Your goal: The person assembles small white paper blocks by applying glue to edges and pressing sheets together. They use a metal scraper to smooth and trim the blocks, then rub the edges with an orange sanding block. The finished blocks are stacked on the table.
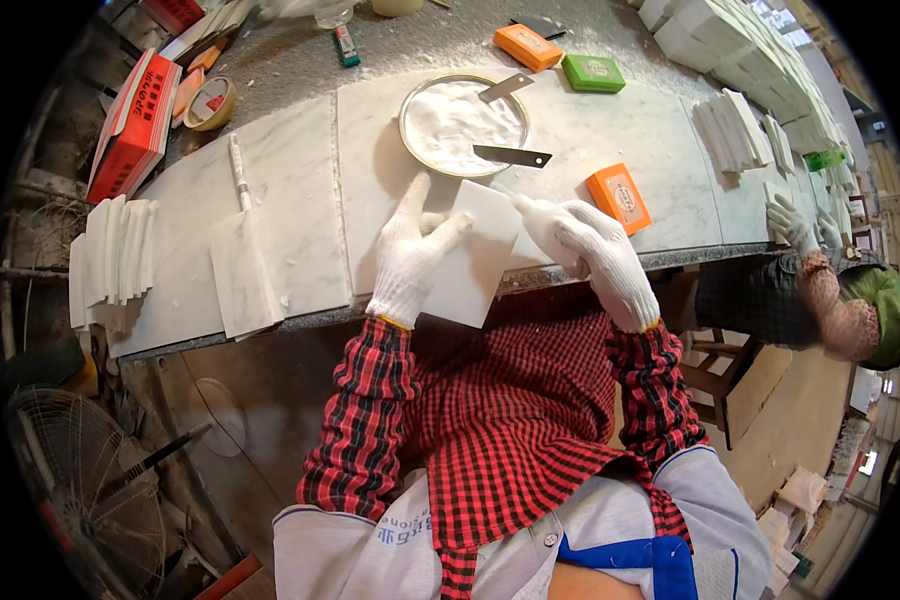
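My left hand [417, 252], in a white knit glove, grips a thin white rectangular tile [478, 262] by its left side. The tile is tilted and juts past the front edge of the table. My right hand [600, 255], gloved the same way, is closed round a small white squeeze bottle [537, 217] with a narrow tip. That tip is close to the tile's upper right corner; whether they touch I cannot tell. Just beyond both hands, a round tin [467, 122] of white paste holds two flat metal blades [512, 155].
Orange boxes [619, 199] and a green box [592, 73] lie right of the tin. White tiles stand in rows at left [120, 250] and right [735, 132]. A red carton [135, 125] sits far left. Another person's gloved hand [791, 222] is at right. A fan [85, 500] stands lower left.
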Demonstrator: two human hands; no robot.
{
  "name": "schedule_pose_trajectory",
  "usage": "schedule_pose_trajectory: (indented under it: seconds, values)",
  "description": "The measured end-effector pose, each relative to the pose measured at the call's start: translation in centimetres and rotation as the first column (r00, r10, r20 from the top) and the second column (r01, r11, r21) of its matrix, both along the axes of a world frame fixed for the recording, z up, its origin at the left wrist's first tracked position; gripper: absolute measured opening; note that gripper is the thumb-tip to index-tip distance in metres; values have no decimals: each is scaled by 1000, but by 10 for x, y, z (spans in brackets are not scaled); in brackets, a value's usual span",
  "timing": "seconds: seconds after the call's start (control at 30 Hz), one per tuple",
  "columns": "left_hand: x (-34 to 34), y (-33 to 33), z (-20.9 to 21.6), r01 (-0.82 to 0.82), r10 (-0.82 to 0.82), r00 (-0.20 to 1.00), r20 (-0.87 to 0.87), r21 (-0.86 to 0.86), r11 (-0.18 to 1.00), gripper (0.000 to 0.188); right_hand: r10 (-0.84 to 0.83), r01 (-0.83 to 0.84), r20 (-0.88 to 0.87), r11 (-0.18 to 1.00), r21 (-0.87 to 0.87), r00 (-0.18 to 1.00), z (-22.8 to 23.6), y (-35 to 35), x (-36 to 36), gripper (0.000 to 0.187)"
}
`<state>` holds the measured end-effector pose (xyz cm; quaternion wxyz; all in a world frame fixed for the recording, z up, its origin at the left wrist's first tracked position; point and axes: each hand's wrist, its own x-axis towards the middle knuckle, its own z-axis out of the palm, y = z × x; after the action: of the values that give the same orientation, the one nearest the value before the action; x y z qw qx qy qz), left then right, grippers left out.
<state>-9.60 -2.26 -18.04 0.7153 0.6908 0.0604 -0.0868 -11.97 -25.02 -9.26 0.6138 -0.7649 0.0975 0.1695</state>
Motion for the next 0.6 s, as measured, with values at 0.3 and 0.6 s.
schedule_pose_trajectory:
  seconds: [0.3, 0.6]
  values:
    - [0, 0, -8, -23, 23, 999, 22, 2, 1000, 85, -68, 64, 96, 997, 38, 993, -19, 11, 18, 32]
    - [1, 0, -9, -10, 8, 999, 47, 48, 999, 88, -73, 73, 62, 997, 6, 995, -19, 13, 22, 35]
